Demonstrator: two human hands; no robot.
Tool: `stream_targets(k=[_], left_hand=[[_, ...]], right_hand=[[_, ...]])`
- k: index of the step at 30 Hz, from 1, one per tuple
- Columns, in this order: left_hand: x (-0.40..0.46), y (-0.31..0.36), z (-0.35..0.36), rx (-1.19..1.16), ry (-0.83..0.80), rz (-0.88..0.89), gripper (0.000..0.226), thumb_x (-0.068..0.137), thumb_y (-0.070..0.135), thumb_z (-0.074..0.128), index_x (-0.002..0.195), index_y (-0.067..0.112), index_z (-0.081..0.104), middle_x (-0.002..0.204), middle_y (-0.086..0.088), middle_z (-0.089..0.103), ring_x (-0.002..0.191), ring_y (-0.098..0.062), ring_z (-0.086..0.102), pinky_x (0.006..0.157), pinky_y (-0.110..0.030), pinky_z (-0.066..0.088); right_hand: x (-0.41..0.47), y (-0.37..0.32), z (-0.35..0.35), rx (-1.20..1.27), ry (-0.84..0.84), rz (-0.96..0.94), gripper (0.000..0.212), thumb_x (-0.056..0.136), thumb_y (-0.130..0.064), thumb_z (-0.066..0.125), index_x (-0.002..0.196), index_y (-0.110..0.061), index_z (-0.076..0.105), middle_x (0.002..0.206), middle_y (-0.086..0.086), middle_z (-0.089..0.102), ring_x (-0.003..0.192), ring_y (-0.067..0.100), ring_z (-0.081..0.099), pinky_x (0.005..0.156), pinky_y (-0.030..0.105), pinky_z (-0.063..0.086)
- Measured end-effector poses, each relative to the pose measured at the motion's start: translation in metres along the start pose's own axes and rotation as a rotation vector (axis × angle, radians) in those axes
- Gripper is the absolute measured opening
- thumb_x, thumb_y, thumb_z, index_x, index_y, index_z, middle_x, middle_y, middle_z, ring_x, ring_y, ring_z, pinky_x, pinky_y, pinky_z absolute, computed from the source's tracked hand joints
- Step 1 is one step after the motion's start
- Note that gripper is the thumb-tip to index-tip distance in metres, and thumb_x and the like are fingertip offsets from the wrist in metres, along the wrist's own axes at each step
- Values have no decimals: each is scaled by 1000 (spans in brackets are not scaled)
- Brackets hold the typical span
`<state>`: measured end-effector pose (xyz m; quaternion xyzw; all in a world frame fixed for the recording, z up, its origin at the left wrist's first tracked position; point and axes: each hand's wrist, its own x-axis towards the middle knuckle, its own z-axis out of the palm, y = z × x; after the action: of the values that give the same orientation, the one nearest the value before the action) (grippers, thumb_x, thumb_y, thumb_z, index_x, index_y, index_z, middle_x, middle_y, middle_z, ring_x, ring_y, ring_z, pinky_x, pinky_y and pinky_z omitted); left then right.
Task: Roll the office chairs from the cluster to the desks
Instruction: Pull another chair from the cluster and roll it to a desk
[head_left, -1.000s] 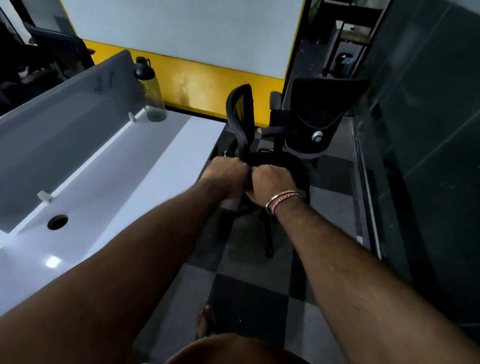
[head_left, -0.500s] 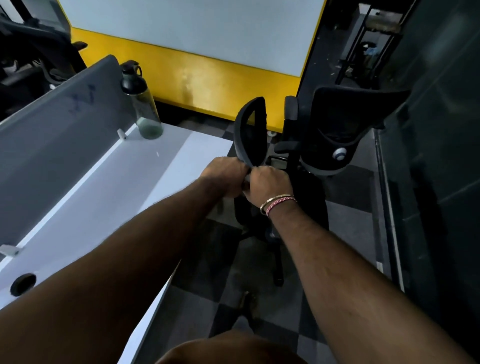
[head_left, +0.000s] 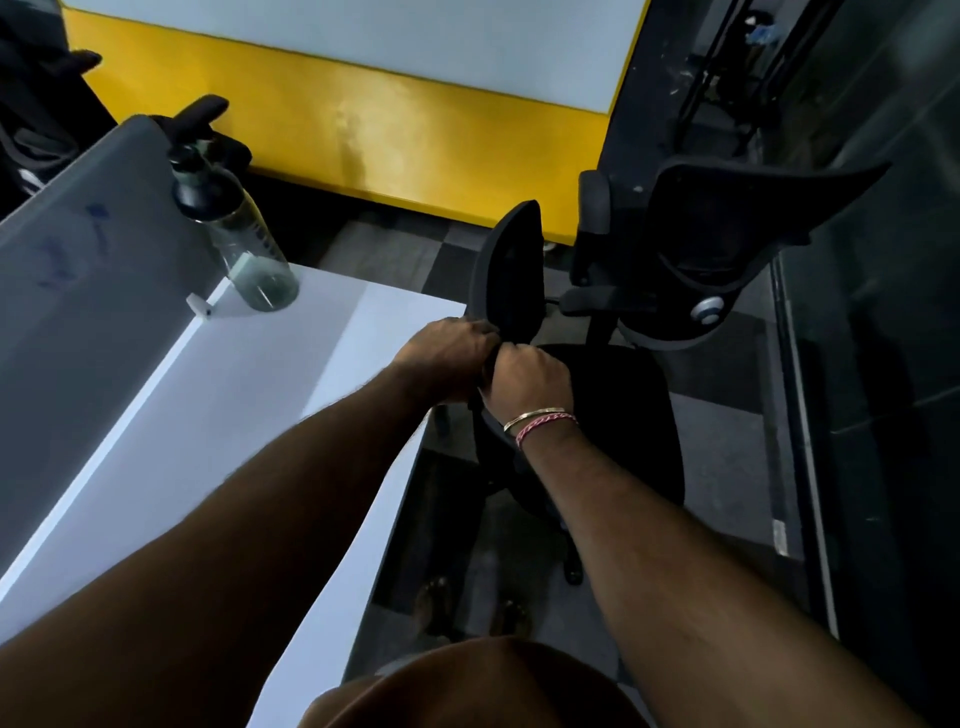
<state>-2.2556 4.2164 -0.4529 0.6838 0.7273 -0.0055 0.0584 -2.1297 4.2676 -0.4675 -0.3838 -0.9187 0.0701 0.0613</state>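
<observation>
Black mesh-backed office chair (head_left: 524, 291) is being gripped by left hand (head_left: 449, 353) and right hand (head_left: 530, 382), both curled tight, needing gentle steering beside the white desk (head_left: 234, 415).

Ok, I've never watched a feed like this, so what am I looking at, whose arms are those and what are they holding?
There is no machine here. The picture comes from one wide-angle camera worn on a person's head, looking forward and down, so the two bare arms are the wearer's own. The left hand and the right hand, which has bracelets at the wrist, are side by side, both curled in a grip on the back of a black office chair. That chair stands at the corner of a white desk. On the desk, against its grey divider panel, stands a clear water bottle with a dark cap. A second office chair stands just beyond the held one, by a dark wall.
</observation>
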Motion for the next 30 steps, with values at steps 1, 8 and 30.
stream_targets(k=[1,8,30], left_hand=[[3,-8,1,-21,16,19,43,81,26,77,123,17,69,129,-4,68,117,-28,65,93,-44,56],[10,-31,10,-49,65,121,44,79,19,76,122,12,72,129,-8,70,118,-31,66,92,-44,58],[-52,114,38,28,119,133,28,86,25,68,113,14,68,111,-2,70,107,-25,59,71,-39,55]], right_hand=[[7,-4,4,2,-2,21,24,88,-36,61,96,-13,65,95,10,70,91,33,68,71,37,51],[19,-13,19,7,25,79,21,85,-32,62,87,-12,66,85,10,70,82,33,68,64,35,50],[-118,64,4,-64,3,40,20,73,-31,73,83,-18,61,82,3,68,79,25,67,60,30,46]])
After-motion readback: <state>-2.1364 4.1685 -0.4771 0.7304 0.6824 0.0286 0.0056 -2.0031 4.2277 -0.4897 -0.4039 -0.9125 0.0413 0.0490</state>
